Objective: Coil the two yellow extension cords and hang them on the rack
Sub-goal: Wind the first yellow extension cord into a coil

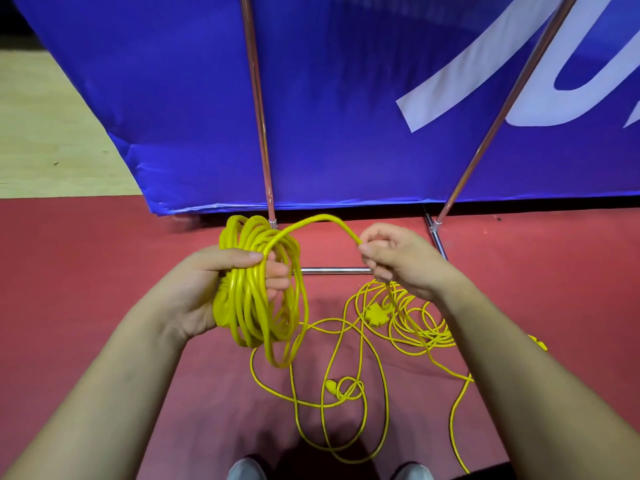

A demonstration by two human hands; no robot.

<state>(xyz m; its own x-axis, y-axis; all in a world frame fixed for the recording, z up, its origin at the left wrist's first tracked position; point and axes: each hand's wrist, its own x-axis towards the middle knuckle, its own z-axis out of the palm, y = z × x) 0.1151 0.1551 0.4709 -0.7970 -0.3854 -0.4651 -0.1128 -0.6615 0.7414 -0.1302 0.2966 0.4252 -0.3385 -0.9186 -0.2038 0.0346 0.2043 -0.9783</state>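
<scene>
My left hand grips a thick coil of yellow extension cord, held upright above the red floor. From the coil a strand arches over to my right hand, which pinches it between thumb and fingers. Below that hand the cord drops to a loose tangle of yellow cord on the floor, with a yellow socket block in it. More loose loops and a plug lie in front of my feet. Chrome rack poles stand behind.
A blue banner with white lettering hangs behind the rack poles. A chrome base bar lies on the red floor between the hands. Pale wooden flooring is at the far left. My shoes show at the bottom edge.
</scene>
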